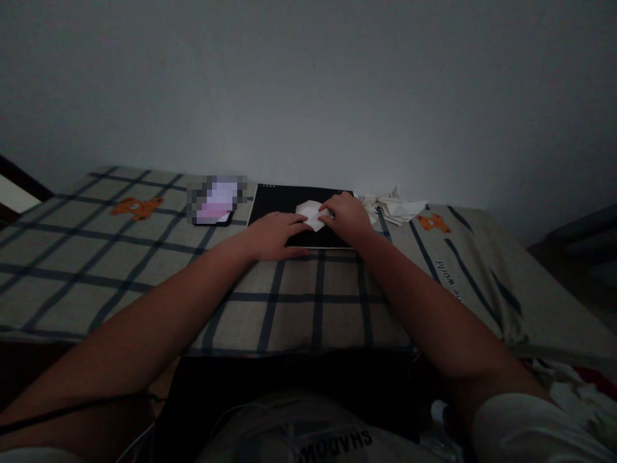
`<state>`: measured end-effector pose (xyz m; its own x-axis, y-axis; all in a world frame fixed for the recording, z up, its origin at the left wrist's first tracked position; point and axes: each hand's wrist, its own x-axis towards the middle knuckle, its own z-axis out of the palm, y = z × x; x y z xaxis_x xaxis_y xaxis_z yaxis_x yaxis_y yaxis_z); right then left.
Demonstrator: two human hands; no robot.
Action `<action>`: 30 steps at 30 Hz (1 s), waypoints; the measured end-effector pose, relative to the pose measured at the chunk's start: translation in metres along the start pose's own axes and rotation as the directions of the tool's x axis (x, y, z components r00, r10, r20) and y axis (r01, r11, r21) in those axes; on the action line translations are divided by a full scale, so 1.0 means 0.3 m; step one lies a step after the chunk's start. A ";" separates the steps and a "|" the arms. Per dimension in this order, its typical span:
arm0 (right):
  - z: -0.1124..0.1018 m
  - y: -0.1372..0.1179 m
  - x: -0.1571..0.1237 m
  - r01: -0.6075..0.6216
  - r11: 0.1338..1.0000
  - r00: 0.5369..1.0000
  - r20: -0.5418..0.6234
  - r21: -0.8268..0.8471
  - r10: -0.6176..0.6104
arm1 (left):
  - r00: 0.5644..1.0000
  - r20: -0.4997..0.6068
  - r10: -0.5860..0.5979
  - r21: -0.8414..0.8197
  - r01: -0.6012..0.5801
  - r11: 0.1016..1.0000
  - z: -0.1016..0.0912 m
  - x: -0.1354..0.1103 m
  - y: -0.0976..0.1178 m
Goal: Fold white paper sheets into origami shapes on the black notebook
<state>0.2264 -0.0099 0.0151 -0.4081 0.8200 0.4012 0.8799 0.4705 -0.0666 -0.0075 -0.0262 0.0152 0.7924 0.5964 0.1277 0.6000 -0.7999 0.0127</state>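
A small piece of white folded paper lies on a flat black board or pad with a pale edge. My left hand rests flat on the pad's front left part, fingers stretched out, its fingertips touching the paper's left edge. My right hand is curled over the right side of the paper, thumb and fingers pinching it. Part of the paper and the pad's right side are hidden under this hand.
A loose heap of white paper pieces lies right of the pad. A phone with a lit, blurred screen lies to the left. Checked cloth with bear prints covers the table, which meets a grey wall.
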 end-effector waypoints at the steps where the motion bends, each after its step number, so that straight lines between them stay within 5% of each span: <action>1: 0.002 0.007 0.000 -0.001 1.000 1.000 -0.001 0.023 0.001 | 1.000 -0.001 -0.004 0.009 0.004 1.000 -0.001 0.000 0.003; 17: 0.057 0.042 0.013 -0.145 0.958 0.989 0.011 0.249 0.147 | 0.999 0.053 -0.006 -0.021 0.007 1.000 0.005 -0.004 -0.011; 30: -0.012 0.019 0.000 0.019 0.999 1.000 -0.011 -0.049 -0.019 | 0.989 0.124 -0.075 0.059 0.068 0.996 -0.003 -0.005 0.008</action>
<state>0.2323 -0.0083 0.0179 -0.4221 0.8073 0.4124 0.8830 0.4691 -0.0145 -0.0074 -0.0291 0.0160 0.7526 0.6584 0.0028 0.6580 -0.7521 -0.0373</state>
